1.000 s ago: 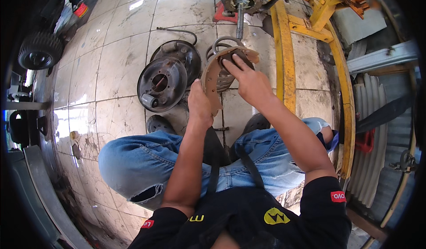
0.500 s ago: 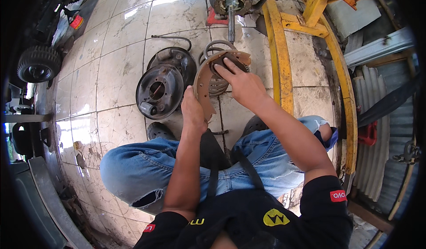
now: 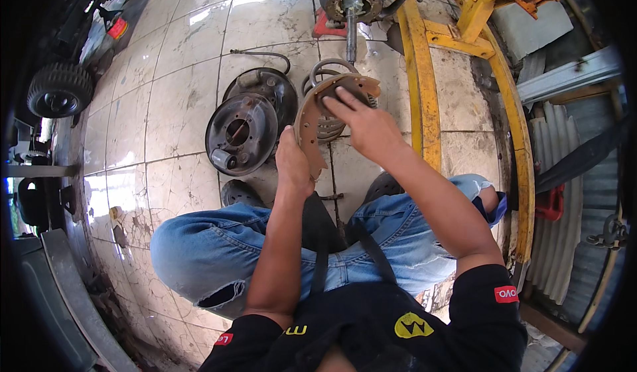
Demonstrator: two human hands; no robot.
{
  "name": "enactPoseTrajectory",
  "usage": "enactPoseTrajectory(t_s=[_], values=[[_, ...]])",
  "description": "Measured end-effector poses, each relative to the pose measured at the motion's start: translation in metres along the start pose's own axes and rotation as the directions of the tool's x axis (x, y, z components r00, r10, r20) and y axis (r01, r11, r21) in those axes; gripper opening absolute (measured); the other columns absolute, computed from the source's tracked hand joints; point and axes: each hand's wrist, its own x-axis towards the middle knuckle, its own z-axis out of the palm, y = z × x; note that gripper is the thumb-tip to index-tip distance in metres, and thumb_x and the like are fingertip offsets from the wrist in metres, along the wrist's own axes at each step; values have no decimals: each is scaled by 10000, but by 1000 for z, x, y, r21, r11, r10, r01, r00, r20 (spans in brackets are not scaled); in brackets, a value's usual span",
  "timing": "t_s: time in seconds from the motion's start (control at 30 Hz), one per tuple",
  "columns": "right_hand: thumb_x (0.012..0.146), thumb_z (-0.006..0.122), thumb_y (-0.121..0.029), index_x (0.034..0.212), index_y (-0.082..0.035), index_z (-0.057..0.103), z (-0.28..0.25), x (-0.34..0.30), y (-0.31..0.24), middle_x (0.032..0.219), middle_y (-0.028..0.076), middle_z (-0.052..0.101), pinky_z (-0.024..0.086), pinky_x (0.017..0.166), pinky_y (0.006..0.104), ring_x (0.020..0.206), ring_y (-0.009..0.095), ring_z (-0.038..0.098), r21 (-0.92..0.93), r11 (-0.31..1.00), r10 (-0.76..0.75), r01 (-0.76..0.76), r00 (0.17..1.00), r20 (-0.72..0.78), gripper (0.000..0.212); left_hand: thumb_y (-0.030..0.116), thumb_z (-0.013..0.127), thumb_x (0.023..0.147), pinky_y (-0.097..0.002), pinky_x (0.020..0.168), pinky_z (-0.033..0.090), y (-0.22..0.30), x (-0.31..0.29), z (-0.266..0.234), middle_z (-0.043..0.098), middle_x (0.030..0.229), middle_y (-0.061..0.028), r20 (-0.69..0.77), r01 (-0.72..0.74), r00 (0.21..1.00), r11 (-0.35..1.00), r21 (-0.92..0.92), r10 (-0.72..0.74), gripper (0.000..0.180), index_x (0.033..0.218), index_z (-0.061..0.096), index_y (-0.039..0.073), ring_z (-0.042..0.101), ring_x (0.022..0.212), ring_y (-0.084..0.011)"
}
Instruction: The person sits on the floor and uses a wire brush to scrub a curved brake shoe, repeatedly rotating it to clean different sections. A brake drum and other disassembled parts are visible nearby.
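Observation:
I squat on a tiled floor, holding a curved, rusty brown brake shoe (image 3: 310, 117) in front of my knees. My left hand (image 3: 292, 163) grips its lower end. My right hand (image 3: 363, 125) is pressed over its upper end, fingers spread on the arc. Behind the shoe lies a coil spring (image 3: 328, 75). A dark brake drum (image 3: 240, 134) leans on a round backing plate (image 3: 269, 92) just left of my left hand.
A wheel hub with a protruding axle shaft (image 3: 350, 14) stands ahead, beside a yellow metal frame (image 3: 424, 87) running down the right. A small black tyre (image 3: 60, 90) sits far left. Corrugated metal sheet (image 3: 564, 193) lies at right.
Both hands stay on the brake shoe; the shoe has turned slightly, and my right hand has slid further over its upper arc. The view has shifted a little.

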Motion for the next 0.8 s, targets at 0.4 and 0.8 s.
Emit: enactPoseTrajectory(t_s=[0.4,0.8], values=[[771,560,5,1408,-251,498,3,-3,-11,1467,101,495,583,730,471,869,376,701,11,1000,-7,7,1000,9,690,438,403,1012,-379,550,486,-1,1,-1,587,859,-64,1,-33,999,999,0,33,428,1070,608,66,579,694,-196],[775,549,21,1381,-255,536,0,3,3,1453,73,516,579,737,462,886,365,698,8,998,66,-66,997,-48,666,428,409,1014,-370,563,480,5,-5,3,577,860,-62,-7,-1,1000,1000,0,1,412,1064,600,66,572,697,-192]])
